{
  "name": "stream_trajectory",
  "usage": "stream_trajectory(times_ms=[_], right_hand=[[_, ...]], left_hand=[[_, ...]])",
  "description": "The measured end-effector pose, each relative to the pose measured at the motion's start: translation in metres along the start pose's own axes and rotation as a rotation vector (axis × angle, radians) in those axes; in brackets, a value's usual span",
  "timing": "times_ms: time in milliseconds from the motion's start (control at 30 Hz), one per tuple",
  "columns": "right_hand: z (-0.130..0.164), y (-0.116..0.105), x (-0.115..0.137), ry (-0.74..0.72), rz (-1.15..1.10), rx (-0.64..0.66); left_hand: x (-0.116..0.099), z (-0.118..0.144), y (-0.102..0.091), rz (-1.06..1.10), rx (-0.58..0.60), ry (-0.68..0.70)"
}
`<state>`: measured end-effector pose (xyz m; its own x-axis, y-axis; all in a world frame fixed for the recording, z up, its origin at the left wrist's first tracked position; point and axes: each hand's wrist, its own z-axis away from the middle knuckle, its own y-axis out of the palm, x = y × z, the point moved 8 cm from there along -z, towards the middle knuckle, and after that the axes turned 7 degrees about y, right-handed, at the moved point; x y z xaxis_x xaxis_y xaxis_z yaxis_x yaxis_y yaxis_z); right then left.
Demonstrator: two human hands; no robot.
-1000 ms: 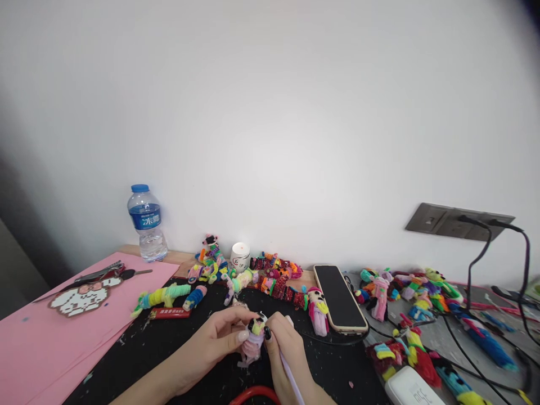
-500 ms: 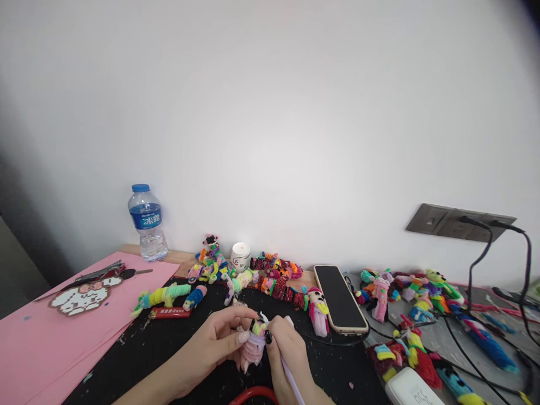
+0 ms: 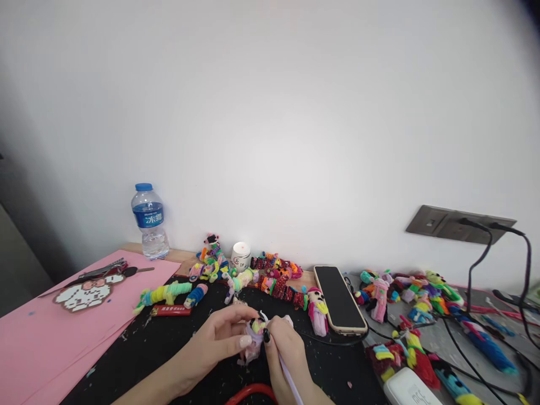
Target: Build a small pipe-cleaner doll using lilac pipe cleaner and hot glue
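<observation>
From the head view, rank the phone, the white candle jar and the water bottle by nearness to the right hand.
1. Phone, just right of the right hand.
2. White candle jar, behind it by the wall.
3. Water bottle, far left at the wall.

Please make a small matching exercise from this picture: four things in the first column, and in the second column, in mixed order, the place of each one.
Things:
1. water bottle
2. phone
3. small doll
4. lighter

Places:
a. flat on the black mat, in front of the green doll
b. between both hands
c. upright by the wall, far left
d. face up, right of the hands

Pairs: 1-c, 2-d, 3-b, 4-a
</observation>
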<state>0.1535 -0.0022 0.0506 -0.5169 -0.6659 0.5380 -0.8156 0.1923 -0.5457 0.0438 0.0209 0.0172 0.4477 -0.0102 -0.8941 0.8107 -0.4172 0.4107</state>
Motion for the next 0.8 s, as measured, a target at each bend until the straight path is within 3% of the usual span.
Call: stream_trajectory(times_ms=[333,567,800], right_hand=[[0.001,0.003,-0.004,0.009,0.022,0.001],[0.0,0.006,-0.009,0.125,-0.093,0.067],[-0.002,0.008,-0.006,0.136,-0.144,0.123]], left_hand=[[0.003,-0.002,0.004,-0.047,0.02,0.051],[0.005,-0.005,-0.004,-0.105,-0.015,0.065],[0.006,-0.005,-0.008,-0.108,-0.039,0.071]])
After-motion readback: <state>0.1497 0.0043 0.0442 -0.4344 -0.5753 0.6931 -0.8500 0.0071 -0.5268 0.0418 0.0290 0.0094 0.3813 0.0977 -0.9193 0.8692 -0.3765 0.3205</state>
